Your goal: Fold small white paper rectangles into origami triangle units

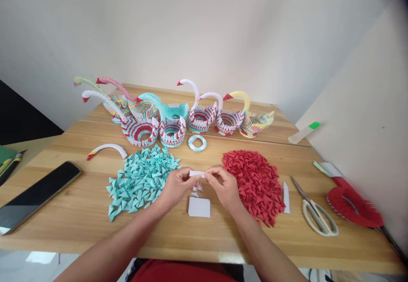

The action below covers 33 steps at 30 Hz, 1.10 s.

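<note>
Far left: green item [7,159] is cut off by the frame edge, type can't be made out. Phone [35,196] lies screen-up, dark, near corner cropped; no brand or writing can be read anywhere. Loose white paper neck [106,149] lies beside the teal paper pile [142,179]. Row of paper swans [172,116] is set behind it, small details too fine to resolve.

Left hand [176,187] and right hand [224,184] are held close together above the table [79,227] centre, between the two piles. Fingertips of both are pinched shut on a small white paper strip [197,173], one hand at each end. Small white bits under the strip are partly hidden by the fingers. White paper stack [199,207] lies just below the hands.

Right of that: red paper pile [255,186], scissors [314,212], red fan-shaped piece [353,207] partly cropped.
</note>
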Tool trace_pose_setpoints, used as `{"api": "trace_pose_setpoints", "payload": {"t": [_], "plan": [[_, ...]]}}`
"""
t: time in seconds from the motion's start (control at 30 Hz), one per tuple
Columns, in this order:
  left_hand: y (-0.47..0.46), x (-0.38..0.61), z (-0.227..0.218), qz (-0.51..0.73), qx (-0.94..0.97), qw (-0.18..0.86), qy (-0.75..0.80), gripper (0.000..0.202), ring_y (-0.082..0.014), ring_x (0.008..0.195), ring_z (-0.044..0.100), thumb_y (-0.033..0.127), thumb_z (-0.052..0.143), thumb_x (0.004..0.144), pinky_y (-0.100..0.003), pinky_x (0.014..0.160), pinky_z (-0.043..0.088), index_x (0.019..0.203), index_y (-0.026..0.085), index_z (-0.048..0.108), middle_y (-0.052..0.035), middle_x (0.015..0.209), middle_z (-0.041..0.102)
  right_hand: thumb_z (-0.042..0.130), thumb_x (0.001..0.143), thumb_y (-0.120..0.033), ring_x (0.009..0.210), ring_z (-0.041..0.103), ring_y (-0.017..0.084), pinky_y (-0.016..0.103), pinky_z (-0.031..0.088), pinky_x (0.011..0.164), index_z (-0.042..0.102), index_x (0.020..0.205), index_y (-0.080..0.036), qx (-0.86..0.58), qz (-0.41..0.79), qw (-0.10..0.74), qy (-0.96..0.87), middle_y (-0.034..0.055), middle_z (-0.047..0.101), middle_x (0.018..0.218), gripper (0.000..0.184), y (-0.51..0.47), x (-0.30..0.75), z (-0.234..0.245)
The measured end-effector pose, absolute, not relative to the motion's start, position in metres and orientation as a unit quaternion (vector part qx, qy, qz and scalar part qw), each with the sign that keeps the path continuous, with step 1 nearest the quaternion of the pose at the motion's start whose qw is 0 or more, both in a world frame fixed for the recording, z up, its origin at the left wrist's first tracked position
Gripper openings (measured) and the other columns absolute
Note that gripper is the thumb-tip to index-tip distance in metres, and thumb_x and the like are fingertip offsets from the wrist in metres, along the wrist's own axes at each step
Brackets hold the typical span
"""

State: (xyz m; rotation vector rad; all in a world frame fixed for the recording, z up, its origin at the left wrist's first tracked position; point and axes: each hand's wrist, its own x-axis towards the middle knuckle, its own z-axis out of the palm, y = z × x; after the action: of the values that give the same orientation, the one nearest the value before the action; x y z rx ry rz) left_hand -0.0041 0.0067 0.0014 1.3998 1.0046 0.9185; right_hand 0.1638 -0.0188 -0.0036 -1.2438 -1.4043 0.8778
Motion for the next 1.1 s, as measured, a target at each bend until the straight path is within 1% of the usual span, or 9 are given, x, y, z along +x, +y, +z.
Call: {"api": "trace_pose_setpoints", "payload": {"t": [0.13,0.23,0.37,0.47,0.63,0.9,1.1], "plan": [[0.0060,-0.0048,0.0015,0.395,0.616,0.537,0.420,0.030,-0.0103,0.054,0.047,0.036,0.061,0.077,-0.021,0.052,0.035,0.057,0.015,0.054,0.0019,0.055,0.052,0.063,0.080,-0.032,0.069,0.061,0.015,0.025,0.049,0.061,0.066,0.091,-0.019,-0.517,0.396,0.481,-0.587,0.0018,0.067,0.078,0.017,-0.0187,0.1642,-0.0053],[0.0052,-0.0046,0.0007,0.387,0.625,0.533,0.418,0.027,-0.0099,0.054,0.046,0.035,0.061,0.076,-0.020,0.052,0.035,0.060,0.015,0.055,0.0025,0.057,0.052,0.061,0.082,-0.031,0.071,0.063,0.016,0.025,0.050,0.062,0.066,0.089,-0.019,-0.505,0.414,0.468,-0.595,0.0025,0.068,0.081,0.015,-0.0193,0.1637,-0.0057],[0.0063,-0.0036,0.0007,0.384,0.595,0.572,0.414,0.026,-0.0106,0.053,0.050,0.036,0.061,0.076,-0.021,0.052,0.038,0.063,0.015,0.056,0.0014,0.057,0.057,0.061,0.082,-0.030,0.073,0.063,0.016,0.025,0.051,0.065,0.067,0.091,-0.020,-0.517,0.382,0.483,-0.594,0.0030,0.069,0.084,0.015,-0.0194,0.1637,-0.0081],[0.0081,-0.0035,0.0027,0.398,0.574,0.584,0.414,0.026,-0.0100,0.051,0.049,0.037,0.062,0.075,-0.021,0.052,0.039,0.063,0.015,0.055,0.0012,0.056,0.058,0.062,0.081,-0.030,0.077,0.064,0.017,0.026,0.052,0.068,0.067,0.095,-0.020,-0.527,0.357,0.495,-0.591,0.0041,0.069,0.089,0.018,-0.0186,0.1641,-0.0110],[0.0092,-0.0042,0.0058,0.408,0.556,0.585,0.427,0.026,-0.0095,0.050,0.049,0.038,0.063,0.075,-0.021,0.051,0.040,0.064,0.015,0.056,0.0009,0.056,0.059,0.063,0.080,-0.029,0.079,0.065,0.017,0.026,0.053,0.069,0.067,0.098,-0.020,-0.521,0.374,0.508,-0.575,0.0054,0.070,0.095,0.020,-0.0177,0.1631,-0.0112],[0.0100,-0.0070,0.0036,0.419,0.535,0.600,0.422,0.029,-0.0097,0.052,0.051,0.041,0.062,0.080,-0.023,0.055,0.042,0.067,0.015,0.056,0.0009,0.060,0.059,0.061,0.080,-0.027,0.077,0.065,0.016,0.025,0.053,0.067,0.068,0.100,-0.020,-0.511,0.397,0.505,-0.571,0.0037,0.071,0.090,0.022,-0.0180,0.1612,-0.0072],[0.0107,-0.0081,0.0082,0.438,0.516,0.602,0.424,0.029,-0.0096,0.052,0.050,0.040,0.063,0.079,-0.022,0.055,0.041,0.067,0.015,0.056,0.0014,0.059,0.058,0.062,0.079,-0.027,0.074,0.061,0.014,0.023,0.050,0.066,0.067,0.103,-0.020,-0.538,0.373,0.499,-0.568,0.0018,0.064,0.084,0.026,-0.0157,0.1646,-0.0103]]}}
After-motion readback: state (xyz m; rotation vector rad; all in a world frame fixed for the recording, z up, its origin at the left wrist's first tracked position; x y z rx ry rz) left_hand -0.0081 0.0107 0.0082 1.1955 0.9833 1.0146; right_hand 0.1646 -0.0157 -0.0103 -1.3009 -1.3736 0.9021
